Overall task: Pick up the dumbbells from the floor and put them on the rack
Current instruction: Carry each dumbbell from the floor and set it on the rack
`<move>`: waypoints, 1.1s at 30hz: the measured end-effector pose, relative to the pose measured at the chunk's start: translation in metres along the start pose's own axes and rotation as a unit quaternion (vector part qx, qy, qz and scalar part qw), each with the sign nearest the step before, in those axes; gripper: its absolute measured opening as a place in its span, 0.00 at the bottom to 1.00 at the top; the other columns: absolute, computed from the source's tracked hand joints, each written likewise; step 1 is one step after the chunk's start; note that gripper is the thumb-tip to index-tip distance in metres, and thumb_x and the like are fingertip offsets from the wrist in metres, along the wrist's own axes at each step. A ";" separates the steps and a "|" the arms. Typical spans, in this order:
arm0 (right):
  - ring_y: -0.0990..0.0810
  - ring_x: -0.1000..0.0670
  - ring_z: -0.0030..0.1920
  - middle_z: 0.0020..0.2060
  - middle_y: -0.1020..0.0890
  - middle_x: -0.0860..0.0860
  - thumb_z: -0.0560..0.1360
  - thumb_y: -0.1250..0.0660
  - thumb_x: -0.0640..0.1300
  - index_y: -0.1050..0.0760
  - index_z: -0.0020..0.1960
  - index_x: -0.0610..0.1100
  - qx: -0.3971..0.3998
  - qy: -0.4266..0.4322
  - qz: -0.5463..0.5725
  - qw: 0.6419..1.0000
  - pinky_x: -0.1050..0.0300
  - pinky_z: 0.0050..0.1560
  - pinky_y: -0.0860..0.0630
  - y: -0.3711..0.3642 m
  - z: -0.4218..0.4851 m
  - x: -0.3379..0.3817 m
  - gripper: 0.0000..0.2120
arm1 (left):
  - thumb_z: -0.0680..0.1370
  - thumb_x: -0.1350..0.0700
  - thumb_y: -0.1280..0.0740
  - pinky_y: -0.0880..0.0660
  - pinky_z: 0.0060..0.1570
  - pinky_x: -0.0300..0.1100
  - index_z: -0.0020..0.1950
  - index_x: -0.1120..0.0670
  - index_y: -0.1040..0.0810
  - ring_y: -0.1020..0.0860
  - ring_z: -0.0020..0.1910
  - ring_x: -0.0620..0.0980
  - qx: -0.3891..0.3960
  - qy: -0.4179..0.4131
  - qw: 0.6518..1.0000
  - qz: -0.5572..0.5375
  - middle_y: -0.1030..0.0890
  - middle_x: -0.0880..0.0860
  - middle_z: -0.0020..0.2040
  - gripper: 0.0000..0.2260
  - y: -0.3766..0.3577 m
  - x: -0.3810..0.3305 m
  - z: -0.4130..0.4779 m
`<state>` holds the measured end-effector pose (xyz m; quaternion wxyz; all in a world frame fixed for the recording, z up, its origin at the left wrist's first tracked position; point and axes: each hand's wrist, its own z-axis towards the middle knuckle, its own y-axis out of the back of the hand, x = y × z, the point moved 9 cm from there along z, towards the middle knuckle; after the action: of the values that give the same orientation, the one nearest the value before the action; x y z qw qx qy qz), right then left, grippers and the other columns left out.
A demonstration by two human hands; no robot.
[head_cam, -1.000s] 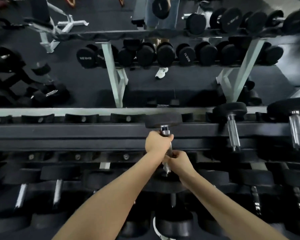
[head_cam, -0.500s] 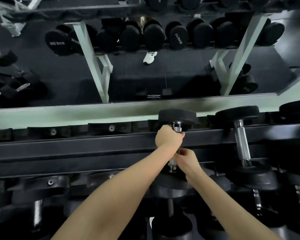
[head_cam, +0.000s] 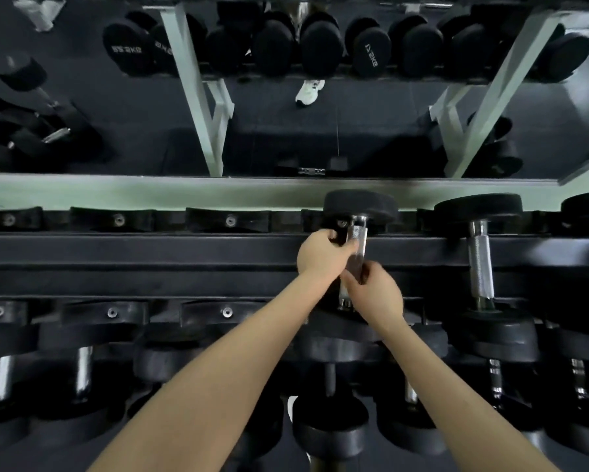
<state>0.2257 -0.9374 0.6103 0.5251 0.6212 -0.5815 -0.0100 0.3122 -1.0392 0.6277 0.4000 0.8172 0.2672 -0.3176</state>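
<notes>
A black dumbbell (head_cam: 360,206) with a knurled chrome handle lies across the top tier of the black rack (head_cam: 150,253). Its far head sits in a rear cradle against the pale ledge. Its near head is mostly hidden under my wrists. My left hand (head_cam: 322,255) curls around the upper handle from the left, with a short stretch of chrome showing above the fingers. Lower on the same handle, my right hand (head_cam: 376,294) grips with the fingers closed over it.
Another dumbbell (head_cam: 478,264) rests one slot to the right, and a further one at the right edge. Empty black cradles (head_cam: 118,219) run leftward. Lower tiers hold several dumbbells (head_cam: 82,373). A mirror behind reflects racks and a white shoe (head_cam: 308,92).
The dumbbell has moved forward and settled onto the top tier, with its far head at the ledge. My left hand has slid to the handle's left side, uncovering chrome. The view has tilted down.
</notes>
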 end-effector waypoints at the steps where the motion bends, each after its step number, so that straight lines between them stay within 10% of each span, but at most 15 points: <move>1: 0.19 0.45 0.45 0.45 0.18 0.49 0.76 0.36 0.53 0.27 0.56 0.43 -0.038 0.019 -0.042 0.998 0.55 0.39 0.29 0.008 -0.006 0.005 0.16 | 0.74 0.47 0.31 0.23 0.55 0.47 0.59 0.56 0.21 0.20 0.54 0.51 -0.017 0.004 1.000 -0.011 0.16 0.52 0.53 0.18 0.010 0.007 -0.005; 6: 0.19 0.41 0.51 0.54 0.19 0.44 0.76 0.35 0.49 0.27 0.62 0.40 -0.200 0.189 -0.134 0.952 0.53 0.45 0.28 0.031 -0.064 0.039 0.19 | 0.75 0.47 0.33 0.23 0.54 0.47 0.50 0.56 0.21 0.19 0.51 0.56 -0.108 0.056 0.990 -0.069 0.16 0.56 0.49 0.13 0.058 0.062 -0.041; 16: 0.16 0.44 0.39 0.43 0.15 0.46 0.72 0.37 0.50 0.20 0.49 0.40 -0.109 0.401 -0.090 0.905 0.55 0.37 0.21 -0.083 -0.246 0.010 0.15 | 0.68 0.44 0.32 0.21 0.53 0.56 0.40 0.54 0.22 0.18 0.44 0.60 -0.186 0.163 0.950 -0.191 0.16 0.58 0.41 0.13 0.090 0.269 -0.211; 23: 0.19 0.51 0.52 0.52 0.18 0.54 0.75 0.35 0.52 0.24 0.58 0.47 0.125 0.286 -0.154 0.937 0.55 0.54 0.25 -0.224 -0.372 -0.150 0.14 | 0.75 0.53 0.33 0.21 0.46 0.51 0.35 0.53 0.25 0.24 0.34 0.53 -0.230 0.270 0.899 -0.258 0.23 0.52 0.31 0.10 0.043 0.478 -0.405; 33: 0.20 0.46 0.54 0.50 0.17 0.48 0.75 0.34 0.51 0.24 0.57 0.44 0.311 0.106 -0.263 0.907 0.55 0.52 0.27 -0.392 -0.471 -0.394 0.15 | 0.77 0.54 0.34 0.25 0.35 0.43 0.34 0.58 0.25 0.27 0.30 0.51 -0.195 0.397 0.840 -0.314 0.25 0.54 0.30 0.13 -0.097 0.715 -0.555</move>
<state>0.6714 -0.4359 0.3251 0.3422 0.8808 -0.3120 0.0992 0.8831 -0.3993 0.3223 0.2897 0.6508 0.7016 -0.0163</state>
